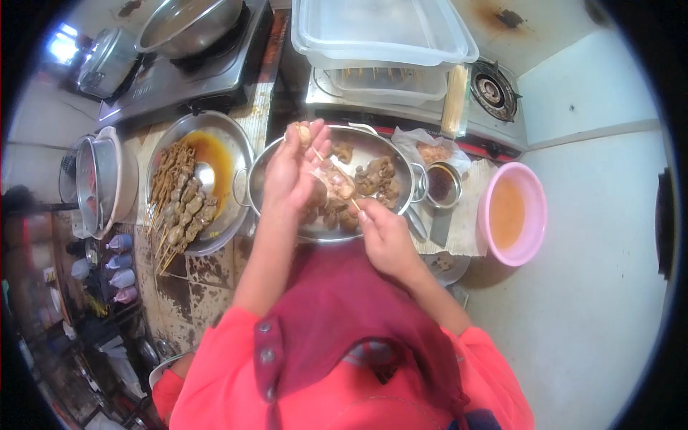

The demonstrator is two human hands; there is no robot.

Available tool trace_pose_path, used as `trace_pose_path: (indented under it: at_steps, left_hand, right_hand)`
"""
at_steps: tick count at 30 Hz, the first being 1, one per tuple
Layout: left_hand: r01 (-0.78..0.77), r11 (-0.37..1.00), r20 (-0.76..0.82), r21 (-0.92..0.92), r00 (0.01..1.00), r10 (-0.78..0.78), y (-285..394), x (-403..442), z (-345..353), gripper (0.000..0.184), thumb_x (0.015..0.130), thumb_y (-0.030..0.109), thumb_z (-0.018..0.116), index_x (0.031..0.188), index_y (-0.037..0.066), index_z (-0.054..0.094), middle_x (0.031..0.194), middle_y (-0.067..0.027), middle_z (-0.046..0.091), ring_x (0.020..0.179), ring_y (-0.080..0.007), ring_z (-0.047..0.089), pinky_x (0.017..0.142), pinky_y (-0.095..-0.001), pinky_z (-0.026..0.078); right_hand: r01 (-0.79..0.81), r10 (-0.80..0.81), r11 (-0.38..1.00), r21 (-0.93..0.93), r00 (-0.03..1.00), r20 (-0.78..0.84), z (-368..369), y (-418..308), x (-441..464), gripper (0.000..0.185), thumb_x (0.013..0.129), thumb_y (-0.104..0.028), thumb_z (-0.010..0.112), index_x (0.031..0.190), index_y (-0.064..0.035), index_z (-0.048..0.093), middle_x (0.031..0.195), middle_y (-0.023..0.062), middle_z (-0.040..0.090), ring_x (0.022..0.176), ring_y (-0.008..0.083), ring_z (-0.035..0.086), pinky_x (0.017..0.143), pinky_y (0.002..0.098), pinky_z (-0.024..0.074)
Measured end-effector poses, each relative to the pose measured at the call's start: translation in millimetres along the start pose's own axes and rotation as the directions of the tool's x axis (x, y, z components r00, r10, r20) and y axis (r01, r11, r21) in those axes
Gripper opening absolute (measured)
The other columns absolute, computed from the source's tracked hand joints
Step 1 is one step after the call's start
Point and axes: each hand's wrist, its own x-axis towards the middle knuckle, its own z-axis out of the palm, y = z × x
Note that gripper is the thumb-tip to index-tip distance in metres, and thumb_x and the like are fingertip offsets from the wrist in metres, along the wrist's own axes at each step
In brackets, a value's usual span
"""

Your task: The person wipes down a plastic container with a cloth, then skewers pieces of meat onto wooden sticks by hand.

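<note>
Meat skewer (340, 183) sits between the two hands, over the steel pan (365, 142), tip toward the left palm. Right hand (385, 235) pinches its bare lower end. Left hand (292, 170), palm turned up, grasps a loose meat piece (304, 135) near the thumb. Beneath the hands, the pan holds brown chunks (377, 179). Left of left hand: basin (240, 154) with loaded skewers (190, 204). Right of right hand: pink tub (540, 215).

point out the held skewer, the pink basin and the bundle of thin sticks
Held skewer (342, 187), head view: on the threaded meat.
Pink basin (537, 211), head view: on its inner wall.
Bundle of thin sticks (455, 100), head view: about midway along its length.
</note>
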Motion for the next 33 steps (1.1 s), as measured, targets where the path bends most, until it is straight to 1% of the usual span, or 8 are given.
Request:
trace_pose_path:
  at_steps: [1,4,7,10,22,25,28,33]
  left_hand:
    - [-0.006,1.000,-0.004,0.019,1.000,0.006,-0.9,-3.1,3.0,0.027,0.095,0.019,0.040,0.114,0.001,0.041,0.121,-0.0171,0.050,0.112,-0.0284,0.050,0.092,-0.0375,0.044]
    - [-0.009,0.999,-0.015,0.041,1.000,0.009,-4.1,-7.5,6.4,0.028,0.095,0.017,0.041,0.117,0.001,0.040,0.122,-0.0175,0.049,0.113,-0.0286,0.049,0.094,-0.0382,0.044]
    - [0.005,1.000,-0.008,0.012,1.000,-0.005,-5.3,-7.5,5.8,0.028,0.095,0.017,0.040,0.118,0.001,0.039,0.123,-0.0181,0.049,0.114,-0.0291,0.049,0.094,-0.0384,0.044]
    - [-0.003,1.000,0.000,0.020,1.000,0.003,-7.0,-9.4,9.7,0.028,0.095,0.017,0.039,0.118,0.000,0.039,0.124,-0.0187,0.048,0.114,-0.0297,0.049,0.093,-0.0378,0.045]
    - [-0.086,0.993,0.044,0.085,0.996,0.082,-13.0,-11.2,10.1,0.029,0.093,0.011,0.040,0.119,-0.002,0.037,0.124,-0.0214,0.047,0.114,-0.0315,0.049,0.092,-0.0392,0.045]
    - [-0.096,0.989,0.020,0.117,0.995,0.094,-14.4,-11.3,11.9,0.026,0.092,0.010,0.041,0.114,-0.005,0.042,0.124,-0.0225,0.047,0.114,-0.0324,0.049,0.094,-0.0415,0.044]
    - [-0.066,0.989,-0.012,0.131,0.998,0.068,-12.8,-8.8,12.2,0.027,0.092,0.009,0.041,0.114,-0.006,0.041,0.122,-0.0226,0.048,0.114,-0.0330,0.049,0.094,-0.0411,0.044]
    - [-0.039,0.994,-0.001,0.106,0.999,0.040,-13.1,-9.0,15.6,0.030,0.092,0.009,0.041,0.117,-0.008,0.039,0.120,-0.0235,0.049,0.110,-0.0326,0.051,0.089,-0.0392,0.046]
  right_hand:
    - [0.003,-0.003,1.000,0.008,1.000,0.008,0.0,0.1,1.3,0.017,0.087,-0.007,0.044,0.099,-0.0015,0.055,0.070,0.0194,0.056,0.068,0.0345,0.059,0.062,0.0384,0.0445]
    - [-0.099,0.102,0.994,-0.034,0.991,0.090,-2.9,0.0,3.0,0.020,0.088,-0.009,0.045,0.099,0.0035,0.057,0.081,0.0158,0.061,0.072,0.0204,0.059,0.068,0.0285,0.0452]
    - [-0.067,0.068,0.998,-0.011,0.991,0.112,-0.4,5.2,1.7,0.020,0.088,-0.008,0.045,0.099,0.0031,0.057,0.083,0.0155,0.062,0.075,0.0197,0.059,0.069,0.0283,0.0451]
    - [-0.003,0.002,1.000,0.019,0.999,0.051,3.1,8.7,2.8,0.019,0.086,-0.009,0.045,0.097,0.0003,0.058,0.064,0.0175,0.054,0.061,0.0305,0.058,0.060,0.0364,0.0437]
    - [-0.253,0.242,0.964,0.083,0.962,0.124,2.2,7.0,6.8,0.019,0.087,-0.011,0.045,0.094,0.0011,0.058,0.063,0.0125,0.054,0.059,0.0204,0.054,0.059,0.0317,0.0425]
    - [-0.214,0.203,0.971,0.106,0.974,0.103,4.6,10.7,7.1,0.018,0.087,-0.010,0.045,0.094,0.0003,0.058,0.062,0.0109,0.053,0.057,0.0177,0.052,0.057,0.0313,0.0422]
    - [0.013,-0.013,0.998,0.057,1.000,0.002,8.4,20.1,5.9,0.017,0.087,-0.009,0.046,0.094,-0.0005,0.058,0.062,0.0096,0.052,0.056,0.0157,0.051,0.055,0.0311,0.0418]
    - [-0.025,0.028,0.996,0.091,0.999,-0.038,13.2,21.8,7.5,0.014,0.087,-0.008,0.046,0.093,-0.0012,0.057,0.061,0.0105,0.052,0.055,0.0170,0.051,0.053,0.0309,0.0412]
